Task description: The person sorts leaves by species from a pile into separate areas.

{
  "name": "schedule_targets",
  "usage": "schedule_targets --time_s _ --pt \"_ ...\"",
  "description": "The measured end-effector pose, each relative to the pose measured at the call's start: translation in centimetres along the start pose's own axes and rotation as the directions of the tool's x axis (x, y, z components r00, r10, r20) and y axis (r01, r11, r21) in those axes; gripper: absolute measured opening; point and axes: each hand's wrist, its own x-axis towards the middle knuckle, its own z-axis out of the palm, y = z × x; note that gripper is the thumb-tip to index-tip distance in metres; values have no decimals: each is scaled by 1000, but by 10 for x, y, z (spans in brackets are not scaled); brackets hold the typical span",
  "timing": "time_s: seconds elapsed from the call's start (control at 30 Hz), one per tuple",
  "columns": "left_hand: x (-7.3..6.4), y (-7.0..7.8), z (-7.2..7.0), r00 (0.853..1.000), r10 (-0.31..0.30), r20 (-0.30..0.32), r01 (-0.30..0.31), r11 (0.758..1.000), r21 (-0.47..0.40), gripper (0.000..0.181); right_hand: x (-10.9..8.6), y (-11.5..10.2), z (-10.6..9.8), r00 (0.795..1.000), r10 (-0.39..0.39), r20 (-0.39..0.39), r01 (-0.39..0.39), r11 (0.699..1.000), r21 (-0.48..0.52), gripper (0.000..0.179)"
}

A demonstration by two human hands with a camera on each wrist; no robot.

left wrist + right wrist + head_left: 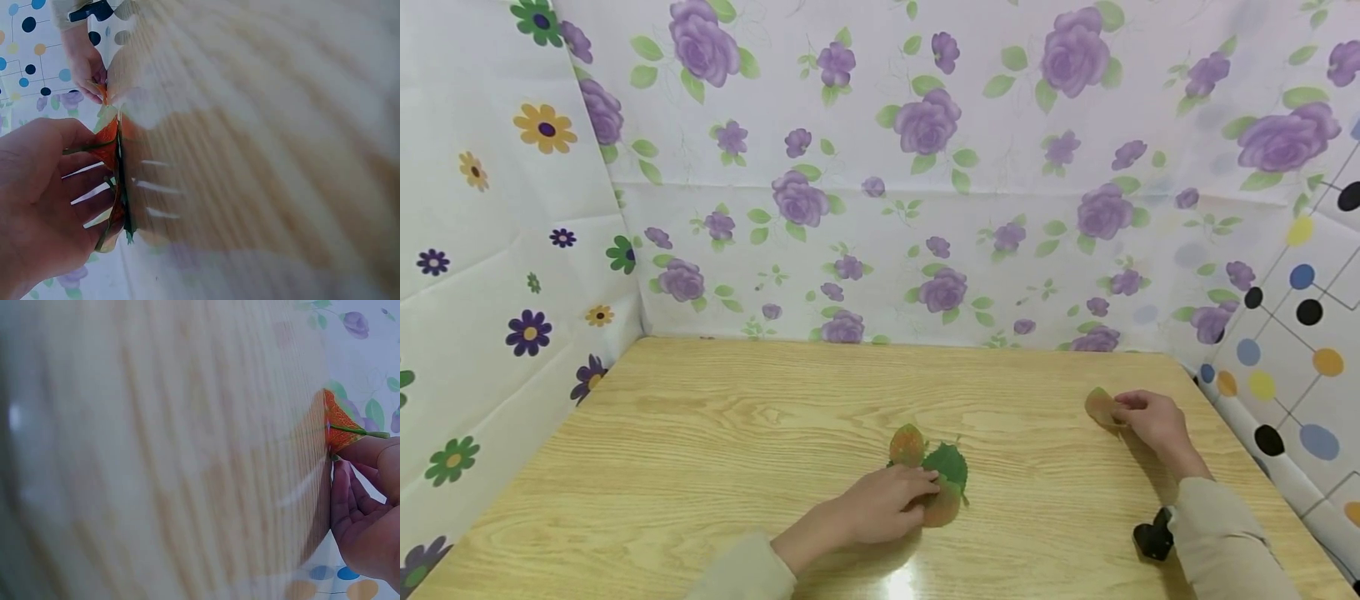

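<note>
On the wooden table (760,433), in the head view, my left hand (880,504) rests over a small group of artificial leaves. An orange-green leaf (907,445) shows beyond its fingers, a dark green leaf (951,462) beside them, and another orange-green leaf (943,507) under the fingertips. In the left wrist view the fingers lie straight, with a red-orange leaf (109,147) and its green stem near the thumb. Farther right, my right hand (1153,421) pinches a single orange-green leaf (1099,405) low at the tabletop. Its green stem (350,429) passes over the thumb.
A purple-flowered sheet (865,250) hangs behind the table's back edge. Patterned sheets stand at the left (497,275) and right (1285,333) sides. A black wrist device (1153,537) sits by the right sleeve.
</note>
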Motion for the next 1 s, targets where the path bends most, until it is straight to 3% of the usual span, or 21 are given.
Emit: schedule_targets --time_s 0.27,0.53,0.8,1.0 --pt "3 9 -2 997 -1 -82 5 999 51 32 0 0 1 1000 -12 9 12 1000 6 31" --pt "8 13 1 986 -44 -161 54 997 58 34 0 1 3 1000 -31 0 31 999 -15 31" --pt "13 13 3 971 -114 -211 126 991 43 28 -1 0 1 999 -13 45 14 1000 -24 34" --pt "14 14 4 964 -120 -236 132 991 35 25 -1 0 2 999 -11 50 13 999 -32 34"
